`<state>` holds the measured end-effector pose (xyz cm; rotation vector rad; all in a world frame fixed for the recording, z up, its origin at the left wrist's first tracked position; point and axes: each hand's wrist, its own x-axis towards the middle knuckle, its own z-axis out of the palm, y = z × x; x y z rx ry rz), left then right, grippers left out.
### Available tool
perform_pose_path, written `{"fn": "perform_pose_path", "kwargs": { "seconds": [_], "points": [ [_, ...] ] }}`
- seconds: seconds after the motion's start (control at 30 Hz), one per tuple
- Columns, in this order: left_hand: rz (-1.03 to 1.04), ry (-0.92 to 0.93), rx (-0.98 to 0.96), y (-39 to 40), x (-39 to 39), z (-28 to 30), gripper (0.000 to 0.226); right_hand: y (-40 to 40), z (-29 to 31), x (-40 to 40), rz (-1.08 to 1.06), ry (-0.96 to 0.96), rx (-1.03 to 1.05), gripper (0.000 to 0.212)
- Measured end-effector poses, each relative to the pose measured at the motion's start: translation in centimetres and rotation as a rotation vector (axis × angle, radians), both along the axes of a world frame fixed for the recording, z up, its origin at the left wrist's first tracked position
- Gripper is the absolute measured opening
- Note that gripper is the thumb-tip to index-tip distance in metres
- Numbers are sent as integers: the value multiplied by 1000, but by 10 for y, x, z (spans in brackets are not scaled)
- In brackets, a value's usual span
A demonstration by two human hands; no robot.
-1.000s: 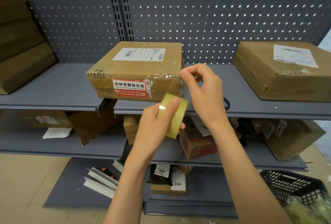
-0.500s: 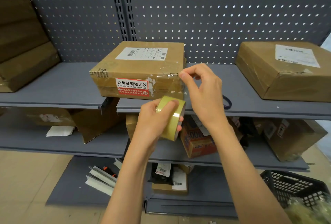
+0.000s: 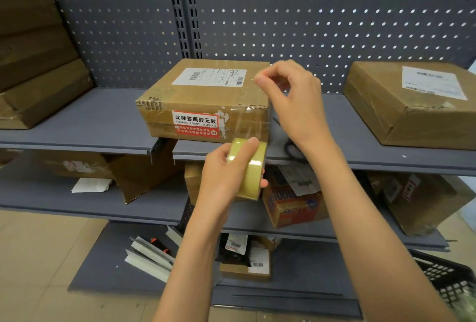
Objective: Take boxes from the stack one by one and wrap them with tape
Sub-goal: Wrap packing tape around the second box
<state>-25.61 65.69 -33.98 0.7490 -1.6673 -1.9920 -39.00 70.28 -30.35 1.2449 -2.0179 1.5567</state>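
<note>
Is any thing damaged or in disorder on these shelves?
Yes. The middle box has a torn front left corner and a scuffed red label. On the shelf below, a brown box leans tilted beside a loose paper.

Brown cardboard box (image 3: 206, 100) with white barcode label and red-and-white sticker; yellowish tape roll (image 3: 251, 169). Grey shelf (image 3: 85, 126); grey back panel (image 3: 309, 25) dotted with holes; black basket (image 3: 448, 278).
</note>
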Motion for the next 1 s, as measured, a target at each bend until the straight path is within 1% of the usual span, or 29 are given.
{"fn": "perform_pose_path", "kwargs": {
  "seconds": [0.1,0.23,0.33,0.67,0.8,0.93,1.0],
  "points": [
    [-33,76,7,8,2,7,24,-7,6,-11,-6,-26,40,12],
    [-30,129,-15,11,2,14,11,-14,9,-27,-56,-30,89,11],
    [-33,151,1,11,-2,18,11,-19,10,-37,-79,-27,140,11],
    [-55,137,11,1,-14,25,9,-42,2,-52,-98,-10,242,13],
    [-61,138,29,-4,-21,25,9,-43,0,-58,-147,-9,315,14],
    [-60,129,54,-6,-27,22,11,-45,-8,-60,-158,-44,390,13],
    [-59,122,53,-7,-28,20,10,-47,-12,-60,-148,-68,375,12]
  ]
}}
